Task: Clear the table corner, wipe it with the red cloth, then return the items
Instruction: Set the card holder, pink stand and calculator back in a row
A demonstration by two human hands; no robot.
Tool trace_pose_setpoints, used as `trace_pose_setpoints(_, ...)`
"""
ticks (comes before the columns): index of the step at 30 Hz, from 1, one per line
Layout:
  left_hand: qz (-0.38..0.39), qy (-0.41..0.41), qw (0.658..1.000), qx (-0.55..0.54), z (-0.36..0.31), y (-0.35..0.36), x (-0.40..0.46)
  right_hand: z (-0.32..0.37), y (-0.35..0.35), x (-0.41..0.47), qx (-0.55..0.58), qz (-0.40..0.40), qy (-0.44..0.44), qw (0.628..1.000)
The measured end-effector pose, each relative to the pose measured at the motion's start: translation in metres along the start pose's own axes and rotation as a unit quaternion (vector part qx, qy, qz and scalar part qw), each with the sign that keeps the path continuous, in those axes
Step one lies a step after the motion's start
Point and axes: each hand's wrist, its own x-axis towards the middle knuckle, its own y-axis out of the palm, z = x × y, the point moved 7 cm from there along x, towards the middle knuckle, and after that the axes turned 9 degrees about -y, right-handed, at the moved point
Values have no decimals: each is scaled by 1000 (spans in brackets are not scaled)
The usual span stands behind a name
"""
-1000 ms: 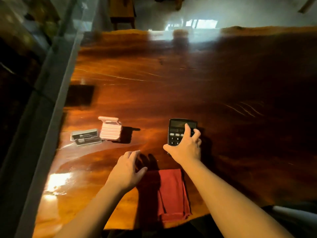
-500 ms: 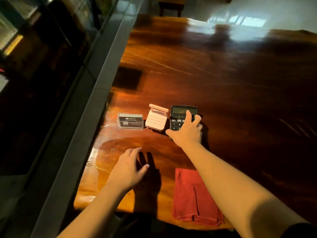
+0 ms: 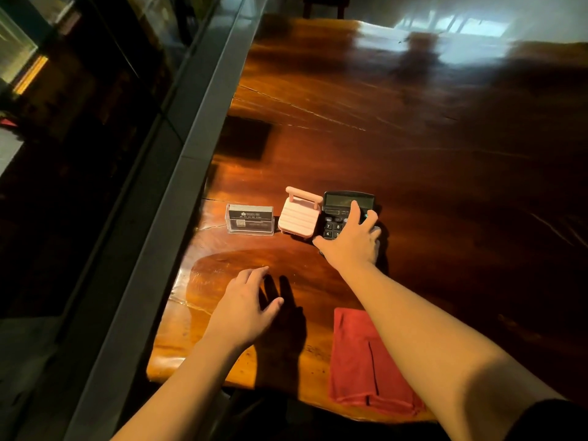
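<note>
Now | right hand grips one calculator | left hand spread | one red cloth

Bare forearms; dark sleeve on right arm.

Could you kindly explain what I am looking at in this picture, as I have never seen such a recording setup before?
There is no machine here: a person works with two bare hands, and the single camera sits on their head, looking forward and down. That is why both forearms reach in from the bottom. On the wooden table a clear card holder, a small pink stand and a calculator stand in a row; a folded red cloth lies at the near edge. The right hand grips the calculator from above. The left hand is open and holds nothing.
</note>
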Motion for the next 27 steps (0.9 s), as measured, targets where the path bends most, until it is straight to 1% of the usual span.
trace_pose_setpoints(6, -3, 3, 1000, 2, -10, 1, 0, -4, 4, -1, -2, 11, -18, 1000)
trace_pose_setpoints(9, 2, 12, 1000, 3, -17, 4, -1, -11, 1, -2, 20, 32, -24, 999)
trace_pose_setpoints(12, 12, 22, 1000, 1, -27, 8, -3, -23, -12, -6, 43, 33, -23, 998)
trace_pose_setpoints(18, 22, 65, 998, 10, -62, 21, -7, -63, -56, -33, 97, -9, -64, 993)
trace_pose_setpoints(22, 46, 92, 994, 28, -89, 37, -10, -98, -72, -61, 112, -11, -71, 991)
trace_pose_setpoints(25, 65, 109, 991, 48, -103, 53, -14, -121, -72, -85, 119, 2, -82, 990)
trace_pose_setpoints(27, 80, 116, 988, 56, -109, 65, -16, -134, -64, -100, 117, 29, -87, 989)
